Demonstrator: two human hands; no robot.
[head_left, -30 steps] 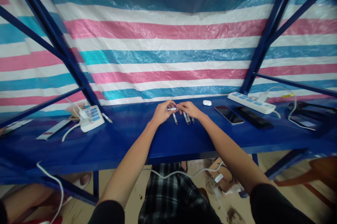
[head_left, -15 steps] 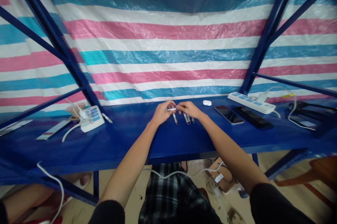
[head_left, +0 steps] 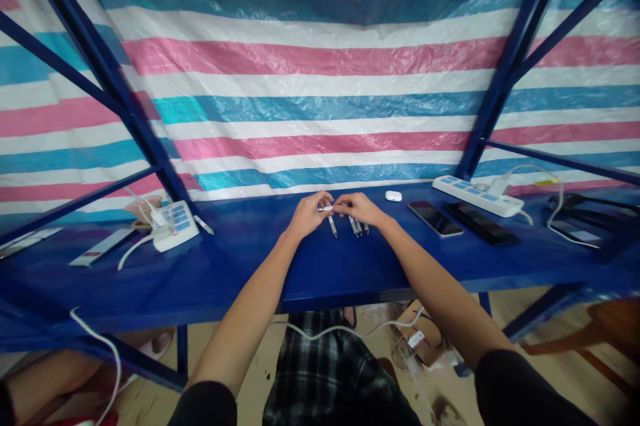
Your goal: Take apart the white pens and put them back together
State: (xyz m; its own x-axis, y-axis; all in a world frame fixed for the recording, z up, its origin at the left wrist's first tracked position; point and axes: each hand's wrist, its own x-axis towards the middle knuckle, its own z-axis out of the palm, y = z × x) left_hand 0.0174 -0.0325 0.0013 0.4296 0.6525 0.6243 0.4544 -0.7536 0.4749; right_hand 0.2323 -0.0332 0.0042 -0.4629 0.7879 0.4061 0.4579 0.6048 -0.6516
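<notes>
A slim white pen lies level between my two hands above the blue table. My left hand is closed around its left part, with the fingers curled. The fingertips of my right hand are pinched at its right end; exactly what lies between them is too small to make out. One light pen with a dark tip rests on the table below the held pen. Several more such pens lie side by side under my right hand, their upper ends hidden by it.
A white earbud case, a phone, a black slab-like device and a power strip are on the right. Another power strip and a white pen-like stick are on the left. Blue frame posts rise behind.
My right fingertips have shifted very slightly against the pen's right end. The other pens and things on the table have not moved.
</notes>
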